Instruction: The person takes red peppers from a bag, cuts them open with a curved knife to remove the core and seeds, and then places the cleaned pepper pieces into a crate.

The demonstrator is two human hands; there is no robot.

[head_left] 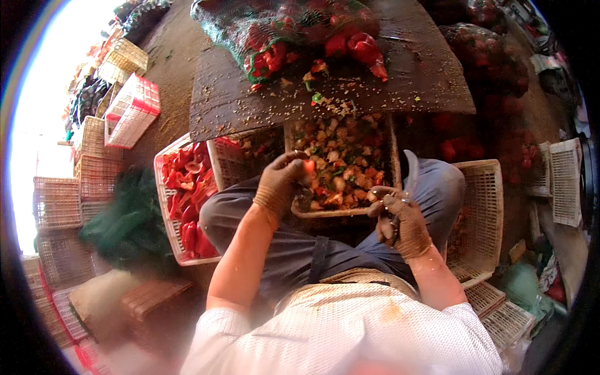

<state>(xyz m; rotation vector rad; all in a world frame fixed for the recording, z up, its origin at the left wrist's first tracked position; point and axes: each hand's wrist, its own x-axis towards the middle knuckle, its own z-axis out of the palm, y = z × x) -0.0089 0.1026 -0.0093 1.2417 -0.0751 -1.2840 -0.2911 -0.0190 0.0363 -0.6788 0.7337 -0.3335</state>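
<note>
scrap crate (337,214) smack between left fingers (289,159) and right fingers (382,206), pepper crate (220,165) further left, left ones pinched on a reddish bit (309,166), right half-curled, can't tell what's inside

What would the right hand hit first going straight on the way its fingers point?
Likely the pepper scraps in the crate, ahead and left of the right hand. Depth is unclear: if the hand is low, the crate's near rim could come first.

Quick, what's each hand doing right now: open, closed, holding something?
Left hand: closed, a small reddish bit at its fingertips; what it is can't be told.
Right hand: fingers curled; can't tell if it holds anything.
</note>
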